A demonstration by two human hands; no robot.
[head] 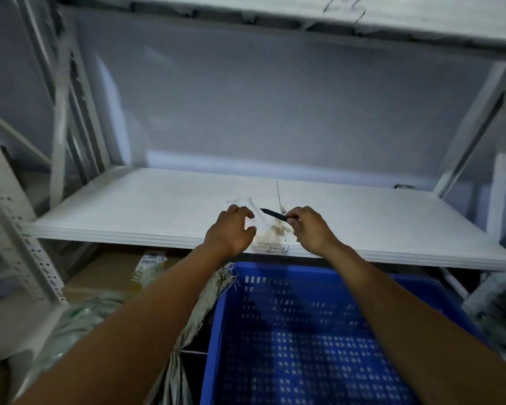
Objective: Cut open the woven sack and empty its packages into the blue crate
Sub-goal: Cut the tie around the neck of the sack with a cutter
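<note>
The blue perforated plastic crate under the white shelf board shows no packages, so none of the emptying is done. The pale woven sack lies just beside the crate's left wall; whether it is cut I cannot tell. The right hand pinches a slim black tool, probably the cutter. The left hand curls beside a clear plastic scrap, grip unclear.

Dim bluish light, motion blur, edges bowed.
</note>
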